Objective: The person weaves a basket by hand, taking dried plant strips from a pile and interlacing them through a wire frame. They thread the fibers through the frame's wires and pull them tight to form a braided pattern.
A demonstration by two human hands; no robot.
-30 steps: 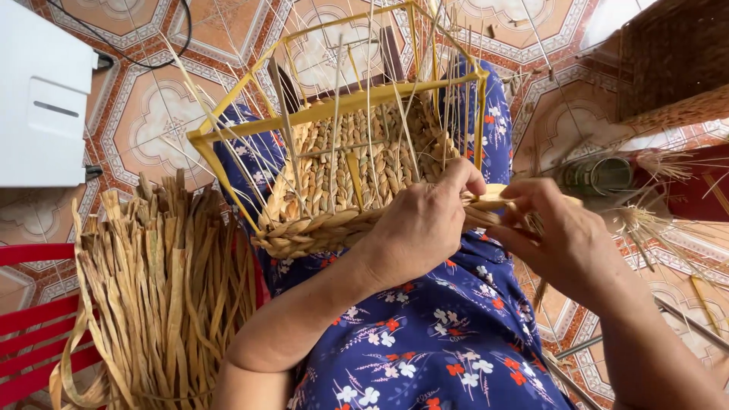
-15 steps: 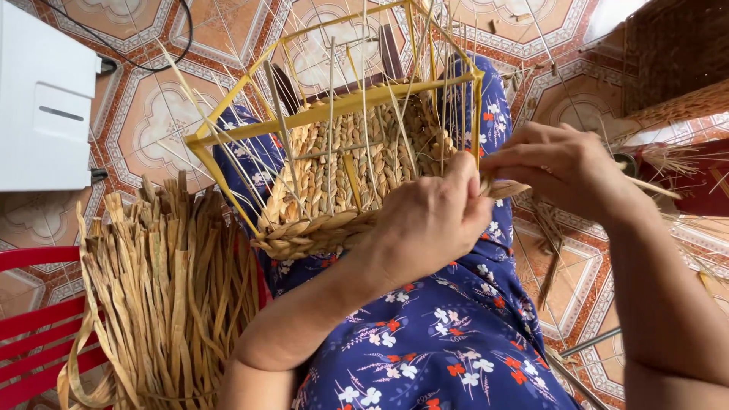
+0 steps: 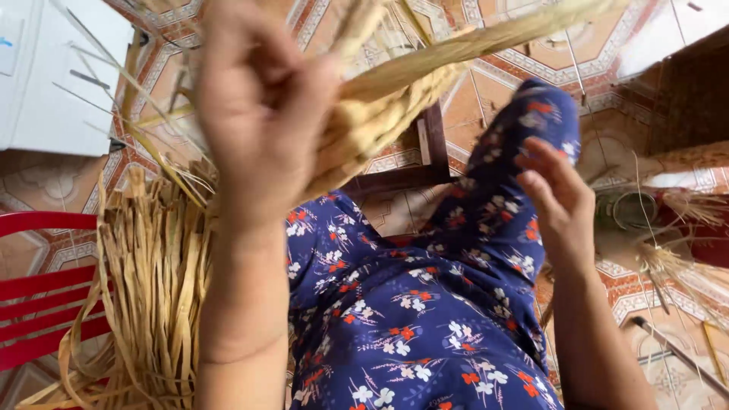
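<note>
Both hands are up over a lap covered in dark blue flowered cloth. Raised close to the camera and blurred, the left hand is closed in a fist around the woven edge of a straw basket, which is held high and tilted, its plaited rim running from the fist up toward the top right of the frame. Loose pale strands spray out from the basket to the left of the fist. Lower and to the right, the right hand hangs with fingers loosely curled and apart, holding nothing that can be made out; it sits just in front of the person's raised knee, well apart from the basket.

Beside the left forearm, a thick bundle of flat dried straw strips stands leaning against a red plastic chair. A white box sits at upper left on the patterned tile floor. Under the basket, part of a dark wooden stool shows. More loose straw lies scattered at far right near a dark round tin.
</note>
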